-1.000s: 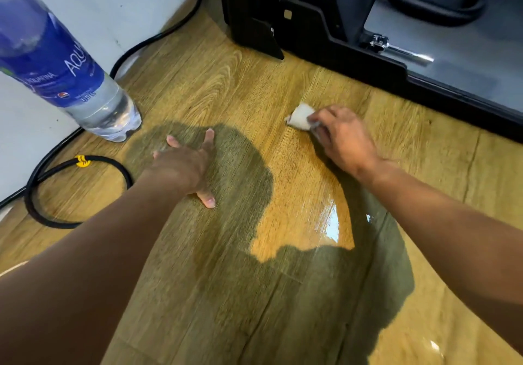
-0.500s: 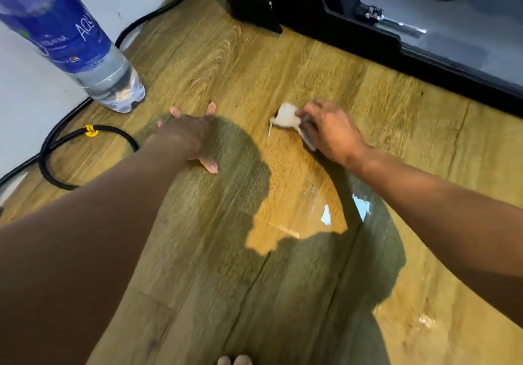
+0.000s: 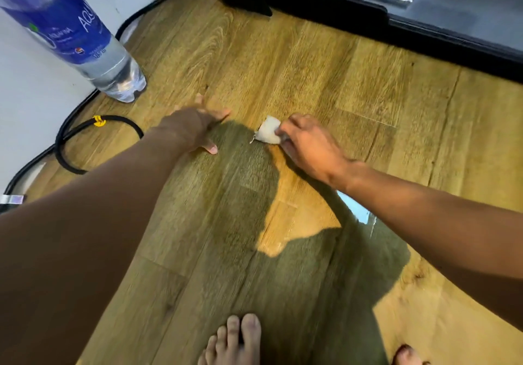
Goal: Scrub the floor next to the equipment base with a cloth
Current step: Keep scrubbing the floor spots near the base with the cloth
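A small white cloth point(image 3: 268, 133) lies bunched on the wooden floor point(image 3: 283, 61), in the middle of the view. My right hand point(image 3: 310, 144) grips its right side and presses it onto the boards. My left hand point(image 3: 195, 128) rests flat on the floor a little to the left of the cloth, fingers spread. The black equipment base point(image 3: 368, 11) runs along the top of the view, well beyond both hands.
A large water bottle with a blue label point(image 3: 82, 39) stands at the upper left beside a white wall. A black cable point(image 3: 93, 127) loops along the wall. My bare feet point(image 3: 235, 339) show at the bottom edge.
My right hand has slid the cloth leftward, closer to my left hand and farther from the base. The view has pulled back, bringing my feet into sight.
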Demonstrator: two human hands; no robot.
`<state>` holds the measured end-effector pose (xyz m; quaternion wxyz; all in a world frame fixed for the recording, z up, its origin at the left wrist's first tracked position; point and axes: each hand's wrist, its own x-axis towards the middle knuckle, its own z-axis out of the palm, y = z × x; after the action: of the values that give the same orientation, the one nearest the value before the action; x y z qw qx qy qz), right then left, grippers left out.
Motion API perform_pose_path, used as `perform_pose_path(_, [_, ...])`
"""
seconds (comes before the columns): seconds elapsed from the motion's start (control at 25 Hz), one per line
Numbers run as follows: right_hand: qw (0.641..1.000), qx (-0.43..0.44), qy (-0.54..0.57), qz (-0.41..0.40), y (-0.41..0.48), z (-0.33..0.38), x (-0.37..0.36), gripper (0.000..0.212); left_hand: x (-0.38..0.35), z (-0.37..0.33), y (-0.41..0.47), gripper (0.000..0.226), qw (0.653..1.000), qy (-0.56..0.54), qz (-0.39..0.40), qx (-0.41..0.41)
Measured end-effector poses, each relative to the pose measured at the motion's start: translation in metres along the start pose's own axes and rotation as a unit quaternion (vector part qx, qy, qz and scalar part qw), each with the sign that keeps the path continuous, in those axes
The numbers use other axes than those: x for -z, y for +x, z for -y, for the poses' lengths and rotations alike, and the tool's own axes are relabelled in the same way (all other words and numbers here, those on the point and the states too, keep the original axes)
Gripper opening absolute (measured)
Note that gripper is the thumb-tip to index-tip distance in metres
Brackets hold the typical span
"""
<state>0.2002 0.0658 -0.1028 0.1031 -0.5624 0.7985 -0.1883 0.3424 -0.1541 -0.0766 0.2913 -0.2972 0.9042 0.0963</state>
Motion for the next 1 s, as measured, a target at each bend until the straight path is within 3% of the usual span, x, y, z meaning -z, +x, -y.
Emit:
perform_pose_path(0.16, [0.975,0.176,0.078,0.111,-0.053,0.032,-0.018,0.018,-0.001,-0.007,0.003,0.088,0.995,0.059,0.018,-0.074])
perform_pose_path(0.24, [0.982,0.136,0.029,0.129,-0.041,0.020,-0.011,0.025,0.002,-0.009,0.003,0.095,0.996,0.041,0.048,-0.057])
perform_pose_path(0.32, [0.996,0.066,0.001,0.062,-0.033,0.010,-0.004,0.023,0.000,-0.013,-0.001,0.111,0.997,0.014,0.065,-0.028])
perform_pose_path(0.4, [0.998,0.055,0.022,0.032,-0.049,0.021,-0.012,0.021,-0.009,-0.016,-0.006,0.122,0.998,0.007,0.062,-0.026])
perform_pose_path(0.48, [0.984,0.141,0.079,0.070,-0.079,0.046,-0.025,0.025,-0.017,-0.017,-0.010,0.126,0.998,0.001,0.049,-0.032])
perform_pose_path(0.56, [0.970,0.195,0.065,0.127,-0.089,0.053,-0.025,0.025,-0.018,-0.019,-0.010,0.127,0.999,0.012,0.044,-0.029])
perform_pose_path(0.76, [0.997,0.062,0.033,0.036,-0.075,0.038,-0.024,0.025,-0.016,-0.031,-0.012,0.122,0.997,0.061,0.034,-0.045])
perform_pose_path(0.92, [0.969,0.204,0.027,0.136,-0.125,0.059,-0.028,0.037,-0.019,-0.034,-0.013,0.113,0.993,0.078,0.035,-0.083])
perform_pose_path(1.0, [0.971,0.206,-0.003,0.120,-0.120,0.040,-0.014,0.037,-0.016,-0.038,-0.012,0.114,0.993,0.071,0.047,-0.077])
